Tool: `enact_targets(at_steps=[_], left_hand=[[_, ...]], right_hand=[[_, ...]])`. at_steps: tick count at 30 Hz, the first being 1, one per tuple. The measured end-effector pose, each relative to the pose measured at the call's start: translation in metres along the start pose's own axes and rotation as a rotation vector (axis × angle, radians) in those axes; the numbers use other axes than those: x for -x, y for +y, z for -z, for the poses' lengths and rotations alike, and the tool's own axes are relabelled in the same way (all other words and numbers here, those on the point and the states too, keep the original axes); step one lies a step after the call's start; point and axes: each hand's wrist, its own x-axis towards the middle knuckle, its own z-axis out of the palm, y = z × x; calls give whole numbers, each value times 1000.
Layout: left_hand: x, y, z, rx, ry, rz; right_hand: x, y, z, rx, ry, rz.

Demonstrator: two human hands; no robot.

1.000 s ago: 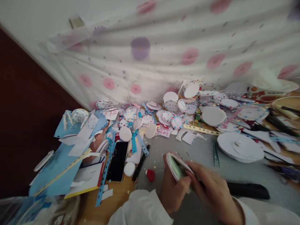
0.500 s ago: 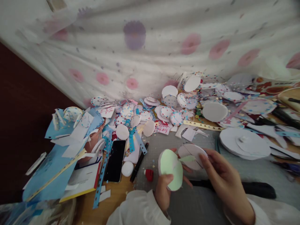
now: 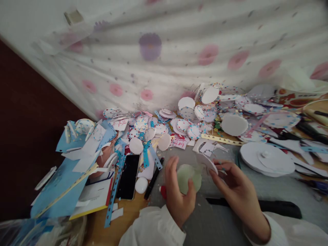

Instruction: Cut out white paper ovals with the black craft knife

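Nearest: pale cuffs on both wrists, bare wood of the desk at lower left, grey mat under the work area. Black handle lies on the mat, running behind the right wrist.

Left hand: fingers spread and raised, thumb over the face of the green disc. Can't tell if it grips the disc or only steadies it; that patch is blurred. Right hand: thumb and fingers pinch the white disc by its right edge, tilted nearly edge-on, just right of the green one. Can't tell whether the two discs touch.

Handling, my read: keep the right pinch light and on the rim, since thin card would likely crease. Support the green disc flat from its edge, thumb clear of the face. Keep the discs at matching angles if their edges must line up. Mind the handle under the right forearm.

Red cap is partly hidden by the left hand; black pen, round white lid and phone sit left of it.

Farther: stack of white discs on the right, yellow strip, then a heap of speckled discs against the flowered sheet.
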Motion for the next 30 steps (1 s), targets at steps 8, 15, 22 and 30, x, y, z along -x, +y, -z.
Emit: enact_targets(at_steps=[8,15,22,30], left_hand=[[-8,-3,4,-623,-297,-439],[-3,-11,-1,-699,-294,-578],[1,-14,-4,-710,-287,-613],[1,-14,1,-532,-336,-613]], right_hand=[[15,-12,2,55,-189,120],[16,-15,3,127,-153,122],[18,-15,1,155,-140,85],[10,-20,4,144,-175,87]])
